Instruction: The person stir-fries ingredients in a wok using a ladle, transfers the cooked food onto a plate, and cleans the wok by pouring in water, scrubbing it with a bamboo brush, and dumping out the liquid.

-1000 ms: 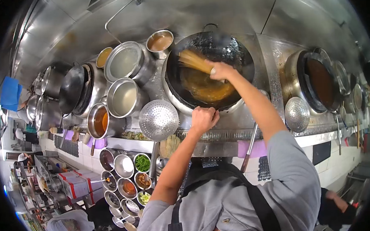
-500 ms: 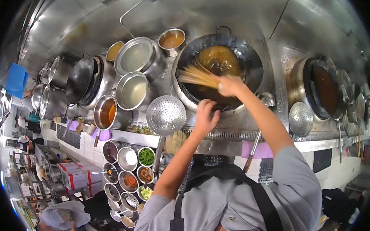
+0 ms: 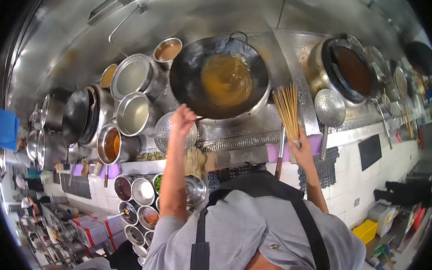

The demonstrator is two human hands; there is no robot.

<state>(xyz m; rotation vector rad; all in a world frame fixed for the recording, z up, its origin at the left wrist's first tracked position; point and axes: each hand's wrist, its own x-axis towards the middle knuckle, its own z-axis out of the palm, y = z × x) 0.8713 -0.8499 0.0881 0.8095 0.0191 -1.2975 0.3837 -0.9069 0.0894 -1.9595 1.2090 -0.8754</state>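
Brownish liquid swirls inside a large black wok [image 3: 189, 95] on the stove. My left hand [image 3: 182, 120] is closed at the wok's near-left edge, on its near handle, which is mostly hidden by the fingers. On the right, my right hand [image 3: 302, 152] grips a bamboo wok brush [image 3: 287, 109] by its lower end, bristles pointing up and away from me. The brush is apart from the wok, over the steel counter. Beside it lies a ladle handle [image 3: 279, 156].
Left of the wok stand a pot of clear liquid [image 3: 133, 113], a pot of orange liquid [image 3: 110, 145] and a perforated strainer [image 3: 163, 134]. Another skimmer [image 3: 330, 108] and a second wok [image 3: 355, 70] are at right. Gloves [image 3: 195, 161] lie on the front edge.
My right hand has carried the brush out of the wok to the right. My left hand has moved left and closed at the wok's edge. The view has shifted right.
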